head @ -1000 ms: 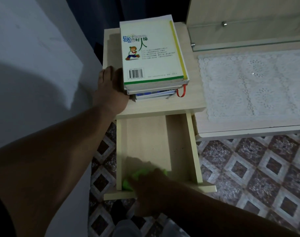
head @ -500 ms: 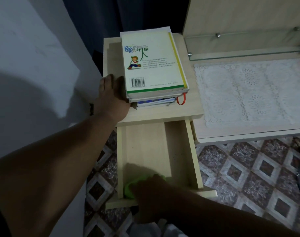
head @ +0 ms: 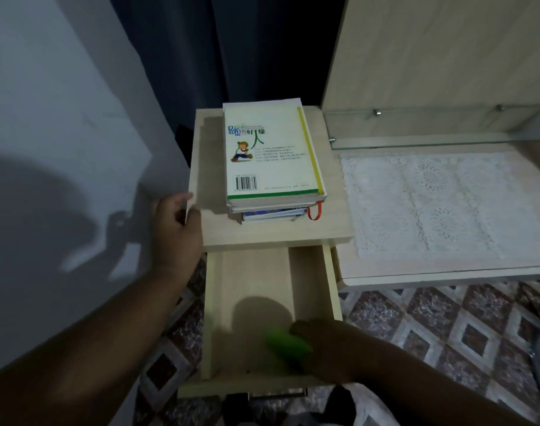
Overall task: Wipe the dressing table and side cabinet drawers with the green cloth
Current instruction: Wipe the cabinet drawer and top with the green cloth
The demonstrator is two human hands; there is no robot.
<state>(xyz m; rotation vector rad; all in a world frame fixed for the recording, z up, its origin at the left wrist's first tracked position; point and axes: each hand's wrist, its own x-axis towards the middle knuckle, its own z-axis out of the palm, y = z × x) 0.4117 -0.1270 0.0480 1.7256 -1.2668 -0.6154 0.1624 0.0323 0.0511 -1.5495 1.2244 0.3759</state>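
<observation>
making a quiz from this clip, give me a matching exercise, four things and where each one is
Things:
1. crumpled green cloth
2. stack of paperback books
3. white lace mat
4. left hand

Places:
A. on the dressing table
B. at the cabinet top's left edge
C. inside the open drawer
D. on the side cabinet's top

Pairs: 1-C, 2-D, 3-A, 4-B

The top book (head: 271,155) of the stack (head: 274,207) on the side cabinet (head: 274,232) carries the only print. Near its 11 o'clock corner stands a Chinese title: blue characters 轻松, then green 好, 缘 and a large 人 below them. A barcode (head: 246,182) sits toward 7 o'clock; its digits and the small lines of text beside it are too small to read.
</observation>
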